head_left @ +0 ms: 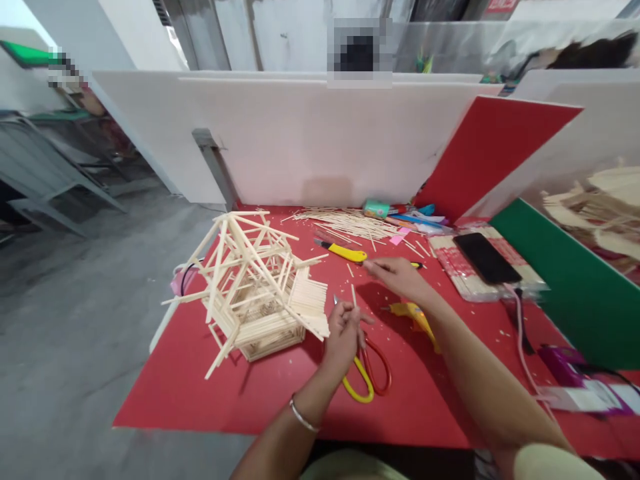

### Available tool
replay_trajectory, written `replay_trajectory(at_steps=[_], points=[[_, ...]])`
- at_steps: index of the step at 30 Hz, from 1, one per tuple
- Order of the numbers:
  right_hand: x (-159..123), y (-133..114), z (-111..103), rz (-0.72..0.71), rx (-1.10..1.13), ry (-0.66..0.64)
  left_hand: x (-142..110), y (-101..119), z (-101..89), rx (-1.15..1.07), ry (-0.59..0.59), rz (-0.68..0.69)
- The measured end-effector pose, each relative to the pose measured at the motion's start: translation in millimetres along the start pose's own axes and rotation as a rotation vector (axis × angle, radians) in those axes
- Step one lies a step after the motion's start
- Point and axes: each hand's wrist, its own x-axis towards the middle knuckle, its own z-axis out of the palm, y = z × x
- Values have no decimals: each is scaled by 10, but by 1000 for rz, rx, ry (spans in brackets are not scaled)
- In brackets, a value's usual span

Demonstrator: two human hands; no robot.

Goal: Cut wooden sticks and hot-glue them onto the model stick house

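Observation:
My left hand point(344, 335) is closed, pinching a short thin wooden stick point(353, 295) that points up from the fingertips. Under that hand lie scissors point(371, 381) with one yellow and one red handle, their pivot hidden. To the left stands a model house point(260, 287) built of thin sticks, with an open roof frame and a slatted panel beside my left hand. My right hand point(397, 275) hovers over the table, fingers stretched leftward and apparently holding nothing. Its fingertips are close to a yellow utility knife point(349, 253); whether they touch it cannot be told.
A yellow glue gun point(417, 319) lies beneath my right forearm. Loose sticks point(345, 223) are heaped at the back of the red table point(200, 400). A phone point(486, 258) rests on packs of sticks point(457, 280), its cable running forward. White boards point(300, 140) stand behind.

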Motion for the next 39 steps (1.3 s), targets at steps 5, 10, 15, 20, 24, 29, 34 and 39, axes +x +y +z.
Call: replay_trajectory(at_steps=[5, 10, 15, 20, 24, 29, 34, 39], points=[[-634, -364, 200, -57, 224, -89, 27, -25, -5, -157, -11, -86], [-701, -515, 328, -11, 199, 24, -16, -28, -56, -95, -44, -49], [-521, -680, 303, -47, 50, 20, 4, -30, -126, -140, -20, -34], [-385, -780, 323, -227, -25, 28, 15, -22, -124, -154, -1, -33], [-270, -803, 394, -260, 31, 87, 5, -16, -111, -106, 3, -28], [-168, -795, 484, -255, 104, 89, 5, 12, -90, -104, 58, -50], [-132, -808, 483, -287, 121, 73, 6, 25, -80, -108, 64, -75], [-125, -854, 452, -292, 102, 35, 15, 9, -78, -103, 93, -92]])
